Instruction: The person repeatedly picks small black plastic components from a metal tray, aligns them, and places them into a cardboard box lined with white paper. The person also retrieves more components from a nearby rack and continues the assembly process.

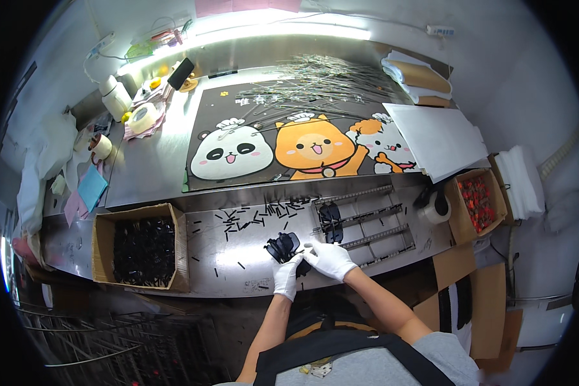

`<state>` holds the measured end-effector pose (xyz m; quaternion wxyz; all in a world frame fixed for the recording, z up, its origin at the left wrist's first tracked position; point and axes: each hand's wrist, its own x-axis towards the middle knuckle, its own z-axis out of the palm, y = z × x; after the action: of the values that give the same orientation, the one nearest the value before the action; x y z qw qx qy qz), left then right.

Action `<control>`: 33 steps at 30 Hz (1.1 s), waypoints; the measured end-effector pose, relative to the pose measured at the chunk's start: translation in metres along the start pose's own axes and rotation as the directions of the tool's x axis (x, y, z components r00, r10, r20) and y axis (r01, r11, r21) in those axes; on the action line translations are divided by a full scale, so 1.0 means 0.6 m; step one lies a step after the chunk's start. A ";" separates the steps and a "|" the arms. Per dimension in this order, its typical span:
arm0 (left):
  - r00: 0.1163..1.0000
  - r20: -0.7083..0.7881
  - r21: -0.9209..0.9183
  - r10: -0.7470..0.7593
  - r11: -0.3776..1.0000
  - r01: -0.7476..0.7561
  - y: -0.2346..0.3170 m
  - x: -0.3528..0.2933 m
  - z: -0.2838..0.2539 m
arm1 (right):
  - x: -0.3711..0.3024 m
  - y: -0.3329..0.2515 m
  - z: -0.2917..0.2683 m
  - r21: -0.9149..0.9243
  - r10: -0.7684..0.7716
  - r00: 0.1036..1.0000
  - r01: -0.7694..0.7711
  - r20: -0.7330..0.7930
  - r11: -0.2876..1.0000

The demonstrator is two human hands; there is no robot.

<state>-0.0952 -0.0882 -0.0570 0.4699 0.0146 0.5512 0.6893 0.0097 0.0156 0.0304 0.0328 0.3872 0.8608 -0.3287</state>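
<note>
At the front edge of the metal bench, my white-gloved left hand (285,275) is closed around a bunch of dark, glossy pieces shaped like sunglasses (281,246). My right hand (330,261), gloved too, has its fingertips pinched together beside the left fingers; whatever is between them is too small to make out. Just beyond the right hand lies a metal rack (365,239) with toothed bars. More dark lens-shaped pieces (331,222) sit on its left end. Many short black strips (264,213) are scattered over the bench left of the rack.
A cardboard box (181,248) of black pieces stands left; another box (458,209) holds red and black pieces at right, near a tape roll (438,210). A raised shelf carries a cartoon mat (206,178), thin metal rods (328,74) and white sheets (434,138). Dark racks (122,341) stand lower left.
</note>
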 end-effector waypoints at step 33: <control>0.995 0.034 0.663 0.089 0.744 -0.089 -0.173 0.083 0.057 | 0.104 0.120 -0.018 -0.333 0.230 0.942 -0.305 -0.246 0.892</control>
<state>-0.0390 -0.0350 -0.1489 0.4006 0.2066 0.7586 0.4704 0.0180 0.0968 -0.0196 0.0627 0.5204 0.8440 -0.1138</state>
